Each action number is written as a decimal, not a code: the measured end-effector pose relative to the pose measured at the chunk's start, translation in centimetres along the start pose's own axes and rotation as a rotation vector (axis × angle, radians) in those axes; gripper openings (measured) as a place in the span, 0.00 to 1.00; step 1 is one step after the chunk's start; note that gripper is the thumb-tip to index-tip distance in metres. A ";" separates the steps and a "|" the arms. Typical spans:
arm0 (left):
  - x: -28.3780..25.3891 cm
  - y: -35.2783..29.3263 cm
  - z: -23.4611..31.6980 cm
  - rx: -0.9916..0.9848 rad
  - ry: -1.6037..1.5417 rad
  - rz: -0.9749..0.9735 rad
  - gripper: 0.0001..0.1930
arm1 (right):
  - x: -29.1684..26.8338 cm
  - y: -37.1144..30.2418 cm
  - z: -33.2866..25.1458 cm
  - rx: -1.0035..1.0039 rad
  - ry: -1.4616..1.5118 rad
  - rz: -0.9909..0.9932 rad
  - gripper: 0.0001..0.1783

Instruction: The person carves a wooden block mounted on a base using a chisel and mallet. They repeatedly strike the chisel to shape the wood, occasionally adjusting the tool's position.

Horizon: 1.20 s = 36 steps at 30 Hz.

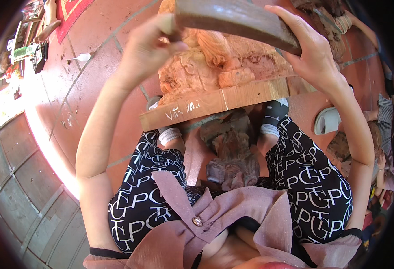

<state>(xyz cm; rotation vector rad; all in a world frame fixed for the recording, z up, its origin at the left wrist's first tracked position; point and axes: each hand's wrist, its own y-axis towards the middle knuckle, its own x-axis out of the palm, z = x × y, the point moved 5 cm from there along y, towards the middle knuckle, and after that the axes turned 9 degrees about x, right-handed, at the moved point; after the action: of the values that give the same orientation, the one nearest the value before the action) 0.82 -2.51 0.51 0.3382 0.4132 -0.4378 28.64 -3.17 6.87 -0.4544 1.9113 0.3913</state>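
Note:
A dark brown wooden bar (237,20) spans the top of the view, above an orange-brown wood carving (215,56). My right hand (311,51) is wrapped round the bar's right end. By its left end is my left hand (150,49), smeared by motion, with fingers curled and thumb bent in. Whatever lies between those fingers is too blurred to name. The carving has rounded, folded shapes and a flat pale wooden base (228,101) with white handwriting along its near edge. The bar covers the carving's far part.
Between my legs, a darker carved wood piece (233,148) sits below the base. Red floor tiles (94,80) surround it. A white slipper (328,121) lies to the right, near another person's arm (363,29) and more wood. Grey panels (35,193) stand at the left.

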 end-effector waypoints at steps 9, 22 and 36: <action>-0.7 -0.3 -1.4 0.045 0.036 0.123 0.17 | 0.4 0.2 0.9 -0.007 0.077 0.011 0.42; 0.8 -1.1 -0.7 0.193 0.298 0.055 0.17 | 0.3 -0.2 0.5 -0.048 0.093 0.008 0.42; 0.5 -1.1 0.9 0.133 0.200 0.159 0.18 | 0.0 -1.0 0.9 -0.120 0.137 0.108 0.44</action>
<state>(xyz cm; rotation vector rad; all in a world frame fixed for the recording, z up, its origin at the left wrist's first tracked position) 0.95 -3.99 0.82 0.5423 0.5485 -0.2768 29.86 -3.59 6.46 -0.4675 2.0583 0.5603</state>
